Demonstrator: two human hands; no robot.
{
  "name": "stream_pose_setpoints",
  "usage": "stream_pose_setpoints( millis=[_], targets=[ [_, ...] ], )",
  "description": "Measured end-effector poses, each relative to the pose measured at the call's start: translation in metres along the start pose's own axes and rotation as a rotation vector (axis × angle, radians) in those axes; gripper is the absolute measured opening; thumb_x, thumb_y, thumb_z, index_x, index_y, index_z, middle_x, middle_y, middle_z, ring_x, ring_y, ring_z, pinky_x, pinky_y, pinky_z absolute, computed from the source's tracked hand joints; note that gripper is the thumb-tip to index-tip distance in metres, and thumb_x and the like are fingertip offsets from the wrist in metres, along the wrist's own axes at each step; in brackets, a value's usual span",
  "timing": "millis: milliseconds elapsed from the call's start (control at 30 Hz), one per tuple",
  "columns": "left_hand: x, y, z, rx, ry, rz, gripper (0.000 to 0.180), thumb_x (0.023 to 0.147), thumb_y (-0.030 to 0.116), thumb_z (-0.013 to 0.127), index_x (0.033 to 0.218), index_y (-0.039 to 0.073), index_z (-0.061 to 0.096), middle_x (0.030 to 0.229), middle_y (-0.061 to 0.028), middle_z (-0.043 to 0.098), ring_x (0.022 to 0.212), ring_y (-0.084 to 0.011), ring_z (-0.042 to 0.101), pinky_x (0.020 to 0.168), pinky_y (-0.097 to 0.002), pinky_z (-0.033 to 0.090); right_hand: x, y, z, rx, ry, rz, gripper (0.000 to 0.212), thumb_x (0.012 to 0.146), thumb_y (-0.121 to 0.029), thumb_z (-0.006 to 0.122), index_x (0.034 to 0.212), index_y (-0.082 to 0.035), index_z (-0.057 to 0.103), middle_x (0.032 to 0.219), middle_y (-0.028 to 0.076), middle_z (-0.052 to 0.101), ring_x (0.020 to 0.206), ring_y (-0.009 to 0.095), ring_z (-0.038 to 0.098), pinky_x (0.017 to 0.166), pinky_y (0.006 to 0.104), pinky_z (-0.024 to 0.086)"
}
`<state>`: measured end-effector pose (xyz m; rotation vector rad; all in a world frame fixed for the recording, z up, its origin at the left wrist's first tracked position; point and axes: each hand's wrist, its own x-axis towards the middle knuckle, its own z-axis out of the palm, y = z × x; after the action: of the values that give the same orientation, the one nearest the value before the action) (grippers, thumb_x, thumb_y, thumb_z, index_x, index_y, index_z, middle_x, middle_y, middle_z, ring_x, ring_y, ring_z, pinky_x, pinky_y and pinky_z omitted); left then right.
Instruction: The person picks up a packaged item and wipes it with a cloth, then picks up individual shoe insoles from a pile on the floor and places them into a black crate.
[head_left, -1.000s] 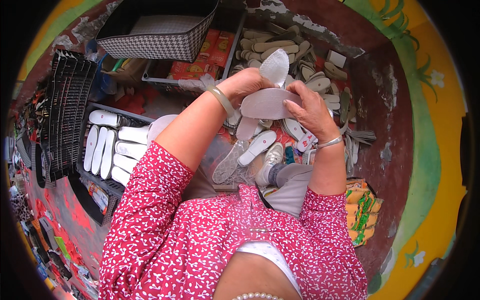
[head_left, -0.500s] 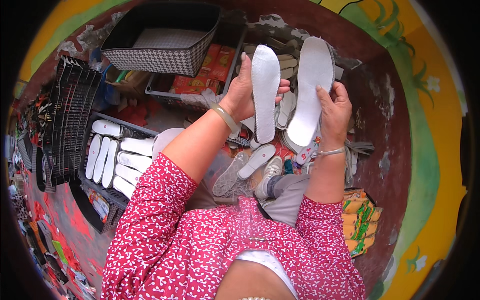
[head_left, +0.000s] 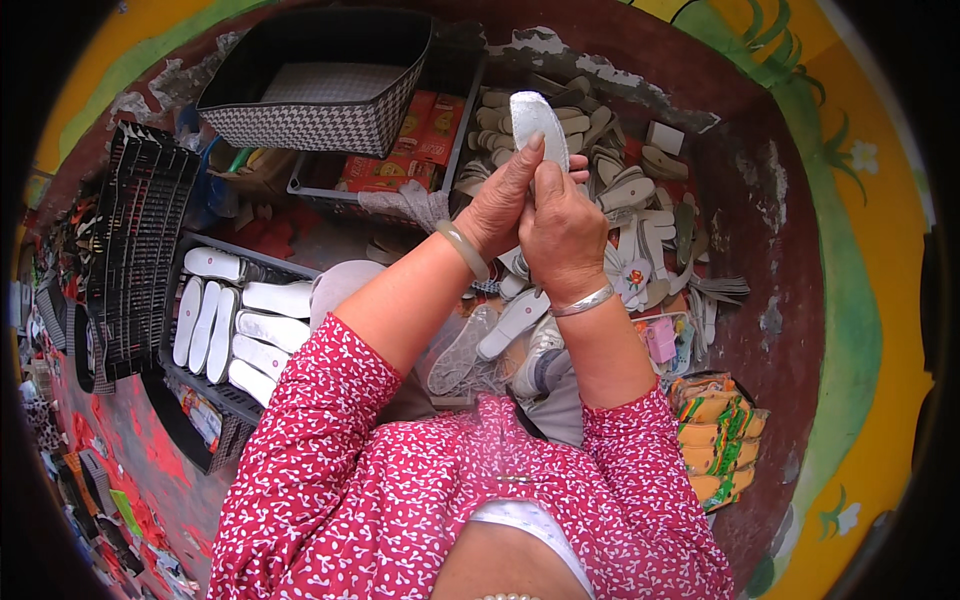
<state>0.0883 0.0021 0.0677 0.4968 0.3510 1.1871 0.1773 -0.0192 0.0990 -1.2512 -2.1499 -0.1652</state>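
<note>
Both my hands are together in front of me, gripping white shoe insoles (head_left: 538, 114). Only the rounded upper end shows; how many are stacked there I cannot tell. My left hand (head_left: 500, 200), with a pale bangle at its wrist, holds them with the thumb lying on the white face and some fingertips showing beyond the far side. Closed in a fist against the front of the insoles is my right hand (head_left: 566, 235), which wears a silver bracelet. It hides their lower part. Below the hands lies another white insole (head_left: 514, 324) beside a clear plastic-wrapped insole (head_left: 461, 350).
A heap of loose insoles (head_left: 625, 190) lies beyond and right of my hands. White insoles fill a dark crate (head_left: 215, 384) at left. A houndstooth bin (head_left: 310, 128) stands above red boxes (head_left: 432, 130). Orange-and-green packets (head_left: 715, 440) sit at right, near a maroon wall (head_left: 770, 330).
The right hand has moved left from its own spot to meet the left hand. The two insoles held apart before are now brought together, mostly covered by the hands.
</note>
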Motion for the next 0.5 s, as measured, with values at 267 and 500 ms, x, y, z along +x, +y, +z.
stream_pose_setpoints(
  millis=[267,500],
  targets=[
    [-0.004,0.006,-0.004,0.017,-0.032,-0.019,0.069,0.084,0.059,0.049,0.111,-0.004,0.052,0.098,-0.0121,0.060,0.092,-0.0180,0.058,0.085,-0.0307,0.048,0.002,-0.005,-0.001,0.086,-0.072,0.055,0.021,0.074,-0.009,0.062,0.089,-0.007,0.049,0.073,0.012,0.059,0.064,0.032,0.060,0.057,0.0396,0.048],
    [-0.004,0.014,-0.005,-0.099,0.071,-0.059,0.045,0.089,0.042,0.052,0.107,0.001,0.053,0.095,-0.0096,0.061,0.085,-0.0194,0.060,0.078,-0.0331,0.051,0.015,0.033,-0.020,0.714,-0.239,0.198,0.014,0.079,-0.008,0.060,0.092,-0.002,0.060,0.075,0.010,0.063,0.060,0.020,0.061,0.054,0.0300,0.048]
  ],
)
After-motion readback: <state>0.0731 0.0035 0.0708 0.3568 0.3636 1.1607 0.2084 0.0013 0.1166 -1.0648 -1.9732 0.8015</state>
